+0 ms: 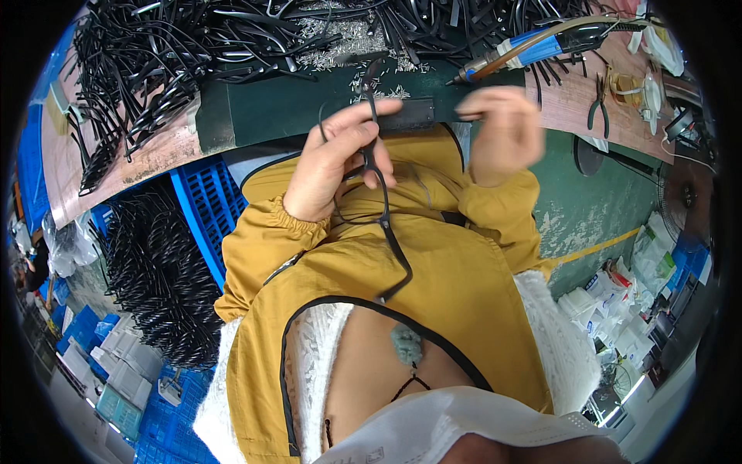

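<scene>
My left hand (334, 158) is closed on a black eyeglass frame (377, 166), held upright above my lap between thumb and fingers. One temple arm (399, 263) of the frame hangs toward my chest, and the thin rims curve out to the left. To the right, my right hand (506, 133) is raised over the bench edge, smeared by motion. Its fingers are pinched together, with something small and dark at their tips that I cannot make out. Just beyond my hands lies a dark rectangular block (411, 114) on the green mat (263, 114).
Heaps of black temple arms (178, 42) and a spread of small metal screws (340, 39) cover the bench's far side. A blue power screwdriver (533, 50) and pliers (598, 107) lie right. Below left stand a blue crate (205, 203) and bundled black parts (158, 271).
</scene>
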A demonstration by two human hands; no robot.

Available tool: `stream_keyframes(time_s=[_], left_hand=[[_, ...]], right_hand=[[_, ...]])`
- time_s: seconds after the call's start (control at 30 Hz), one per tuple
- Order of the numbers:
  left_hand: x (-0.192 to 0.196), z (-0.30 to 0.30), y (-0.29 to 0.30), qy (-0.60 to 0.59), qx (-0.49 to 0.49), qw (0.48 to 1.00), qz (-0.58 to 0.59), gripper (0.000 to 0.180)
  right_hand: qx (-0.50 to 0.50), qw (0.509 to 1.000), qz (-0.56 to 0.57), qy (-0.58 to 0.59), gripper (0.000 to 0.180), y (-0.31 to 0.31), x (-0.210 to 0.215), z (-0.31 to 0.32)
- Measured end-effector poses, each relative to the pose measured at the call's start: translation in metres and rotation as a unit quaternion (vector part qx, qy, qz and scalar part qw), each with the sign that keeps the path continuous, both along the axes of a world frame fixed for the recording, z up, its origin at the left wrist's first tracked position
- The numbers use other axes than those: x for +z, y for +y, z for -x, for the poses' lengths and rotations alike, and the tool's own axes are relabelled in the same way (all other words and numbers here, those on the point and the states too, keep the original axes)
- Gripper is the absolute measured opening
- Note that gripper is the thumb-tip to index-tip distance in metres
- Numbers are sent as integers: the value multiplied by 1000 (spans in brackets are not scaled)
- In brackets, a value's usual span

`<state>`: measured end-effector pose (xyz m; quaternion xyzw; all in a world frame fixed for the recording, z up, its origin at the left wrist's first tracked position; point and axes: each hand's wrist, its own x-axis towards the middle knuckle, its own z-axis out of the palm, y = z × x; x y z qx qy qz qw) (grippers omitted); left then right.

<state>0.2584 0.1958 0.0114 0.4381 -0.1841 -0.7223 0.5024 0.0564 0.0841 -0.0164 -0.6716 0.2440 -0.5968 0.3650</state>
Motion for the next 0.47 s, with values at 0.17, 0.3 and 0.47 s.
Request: stream_keyframes(time_s=[0.17, 0.3, 0.47], left_hand=[[0, 16, -13, -53, 8, 999, 10, 57], [-3, 1, -12, -22, 47, 999, 4, 56], [-7, -11, 3, 18, 90, 996, -24, 38]], right_hand=[[-115, 992, -34, -48, 29, -72, -4, 7], [73, 899, -226, -369, 36, -114, 2, -31], [327, 838, -280, -336, 42, -106, 4, -44]])
